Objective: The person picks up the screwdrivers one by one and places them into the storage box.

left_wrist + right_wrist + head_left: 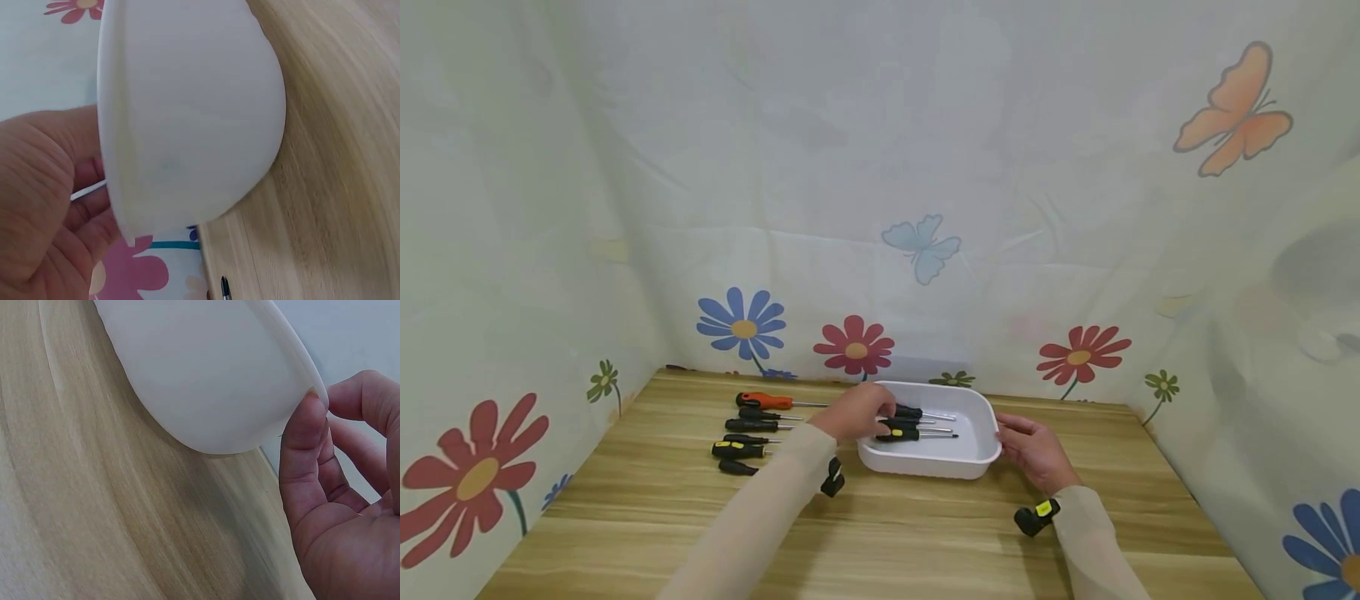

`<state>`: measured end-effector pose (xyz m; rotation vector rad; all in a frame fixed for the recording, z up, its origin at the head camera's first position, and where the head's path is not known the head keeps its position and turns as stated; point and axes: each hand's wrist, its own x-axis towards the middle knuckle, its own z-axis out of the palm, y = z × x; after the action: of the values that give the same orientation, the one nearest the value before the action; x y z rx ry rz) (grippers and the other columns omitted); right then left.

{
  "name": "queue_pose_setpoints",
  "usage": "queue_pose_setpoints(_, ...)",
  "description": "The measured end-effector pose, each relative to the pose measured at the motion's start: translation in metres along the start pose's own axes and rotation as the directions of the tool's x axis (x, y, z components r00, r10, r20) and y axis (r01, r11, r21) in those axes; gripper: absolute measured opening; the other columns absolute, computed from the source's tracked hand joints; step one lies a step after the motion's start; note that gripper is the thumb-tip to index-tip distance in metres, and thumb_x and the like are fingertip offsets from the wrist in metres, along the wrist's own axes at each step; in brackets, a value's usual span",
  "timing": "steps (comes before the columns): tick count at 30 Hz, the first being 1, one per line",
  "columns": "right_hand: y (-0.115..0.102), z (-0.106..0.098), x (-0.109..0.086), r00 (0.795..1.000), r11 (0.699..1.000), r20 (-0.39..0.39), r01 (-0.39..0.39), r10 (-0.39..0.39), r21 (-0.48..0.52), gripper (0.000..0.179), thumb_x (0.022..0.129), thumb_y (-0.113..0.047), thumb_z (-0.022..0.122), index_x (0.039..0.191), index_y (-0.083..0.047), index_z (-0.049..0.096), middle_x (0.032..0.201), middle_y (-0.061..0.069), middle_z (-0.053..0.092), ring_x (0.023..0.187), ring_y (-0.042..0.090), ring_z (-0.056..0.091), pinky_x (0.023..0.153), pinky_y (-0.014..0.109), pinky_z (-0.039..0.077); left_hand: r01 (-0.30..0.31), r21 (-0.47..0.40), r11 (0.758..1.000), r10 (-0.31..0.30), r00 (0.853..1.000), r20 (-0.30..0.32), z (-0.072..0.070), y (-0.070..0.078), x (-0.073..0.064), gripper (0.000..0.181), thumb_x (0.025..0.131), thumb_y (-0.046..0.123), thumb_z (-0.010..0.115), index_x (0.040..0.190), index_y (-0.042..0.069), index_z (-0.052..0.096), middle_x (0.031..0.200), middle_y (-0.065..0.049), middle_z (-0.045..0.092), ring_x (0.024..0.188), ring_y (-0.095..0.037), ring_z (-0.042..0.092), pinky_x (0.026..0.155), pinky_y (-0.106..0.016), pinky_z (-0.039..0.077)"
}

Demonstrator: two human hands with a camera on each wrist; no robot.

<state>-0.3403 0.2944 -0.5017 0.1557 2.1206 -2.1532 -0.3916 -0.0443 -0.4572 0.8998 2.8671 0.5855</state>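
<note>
A white rectangular plastic tray [925, 468] stands on the wooden table. Inside lie several black-handled screwdrivers [901, 435], their shafts toward the right. My left hand [859, 412] reaches over the tray's left rim, its curled fingers at a black screwdriver handle; the rim hides the fingertips in the left wrist view. At the opposite end, my right hand [1036, 450] pinches the tray's rim, with the thumb [303, 444] on the outer wall.
Left of the tray lies a row of several screwdrivers: an orange-handled one [763, 401] at the back, a black-and-yellow one [737, 450] and a black one [737, 467] nearer the front. A flower-printed curtain [805, 250] surrounds the table [910, 533].
</note>
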Motion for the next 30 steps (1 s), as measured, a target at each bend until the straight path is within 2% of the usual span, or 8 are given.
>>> queue_pose_setpoints(4, 0.000, -0.001, -0.001, 1.000, 1.000, 0.003, 0.000, 0.000, -0.014, 0.048, 0.100, -0.008, 0.066, 0.145, 0.002, 0.054, 0.140, 0.019, 0.063, 0.093, 0.015, 0.071, 0.081, 0.026, 0.061, -0.046, -0.021, 0.999, 0.045, 0.999, -0.029, -0.003, -0.005, -0.005, 0.025, 0.086, 0.019, 0.085, 0.107, 0.011, 0.075, 0.100, -0.003, 0.072, 0.092, -0.018, 0.060, 0.089, -0.031, 0.055)
queue_pose_setpoints(10, -0.001, 0.000, -0.002, 1.000, 1.000, -0.004, -0.007, 0.007, -0.019, 0.047, 0.100, -0.010, 0.066, 0.145, 0.001, 0.055, 0.142, 0.019, 0.062, 0.093, 0.015, 0.070, 0.081, 0.026, 0.061, -0.103, -0.080, 0.991, 0.098, 0.993, -0.064, -0.008, -0.011, -0.015, 0.030, 0.088, 0.019, 0.083, 0.113, 0.006, 0.073, 0.107, -0.012, 0.073, 0.100, -0.033, 0.066, 0.091, -0.038, 0.056)
queue_pose_setpoints(13, -0.001, 0.000, -0.002, 1.000, 1.000, -0.013, -0.015, 0.014, -0.018, 0.048, 0.100, -0.010, 0.067, 0.145, 0.000, 0.055, 0.142, 0.018, 0.062, 0.093, 0.015, 0.070, 0.081, 0.026, 0.061, -0.088, -0.113, 0.990, 0.080, 0.994, -0.078, -0.010, -0.014, -0.022, 0.032, 0.089, 0.021, 0.082, 0.116, 0.007, 0.072, 0.109, -0.011, 0.073, 0.099, -0.029, 0.065, 0.092, -0.037, 0.057)
queue_pose_setpoints(18, -0.001, 0.001, -0.001, 1.000, 1.000, -0.022, -0.021, 0.021, -0.011, 0.048, 0.099, -0.010, 0.068, 0.144, -0.001, 0.056, 0.139, 0.017, 0.064, 0.092, 0.016, 0.071, 0.080, 0.026, 0.061, -0.026, -0.164, 0.986, 0.009, 0.994, -0.107, -0.011, -0.019, -0.036, 0.035, 0.089, 0.024, 0.082, 0.119, 0.012, 0.071, 0.112, -0.005, 0.072, 0.101, -0.019, 0.063, 0.096, -0.036, 0.057)
queue_pose_setpoints(22, -0.001, 0.000, 0.000, 1.000, 1.000, -0.020, -0.023, 0.023, -0.010, 0.049, 0.098, -0.010, 0.069, 0.145, -0.001, 0.056, 0.139, 0.016, 0.065, 0.092, 0.015, 0.071, 0.081, 0.026, 0.061, 0.001, -0.259, 0.966, -0.037, 0.990, -0.134, -0.013, -0.020, -0.050, 0.030, 0.089, 0.021, 0.082, 0.117, 0.016, 0.072, 0.110, -0.001, 0.070, 0.105, -0.025, 0.063, 0.098, -0.043, 0.057)
queue_pose_setpoints(26, -0.001, 0.000, 0.000, 1.000, 1.000, -0.021, -0.015, 0.015, -0.006, 0.048, 0.099, -0.010, 0.068, 0.144, -0.001, 0.056, 0.139, 0.017, 0.064, 0.094, 0.015, 0.071, 0.081, 0.026, 0.061, -0.016, -0.338, 0.941, -0.043, 0.985, -0.167, -0.014, -0.022, -0.061, 0.025, 0.089, 0.019, 0.081, 0.112, 0.018, 0.073, 0.108, -0.001, 0.070, 0.104, -0.028, 0.064, 0.099, -0.048, 0.056)
queue_pose_setpoints(30, 0.000, 0.000, 0.000, 0.999, 1.000, -0.030, -0.024, 0.024, 0.003, 0.046, 0.099, -0.009, 0.068, 0.143, -0.002, 0.058, 0.140, 0.017, 0.064, 0.096, 0.017, 0.071, 0.082, 0.027, 0.061, -0.056, -0.351, 0.935, -0.018, 0.979, -0.205, -0.011, -0.028, -0.071, 0.023, 0.090, 0.020, 0.081, 0.111, 0.020, 0.074, 0.110, -0.005, 0.072, 0.101, -0.023, 0.064, 0.097, -0.046, 0.057)
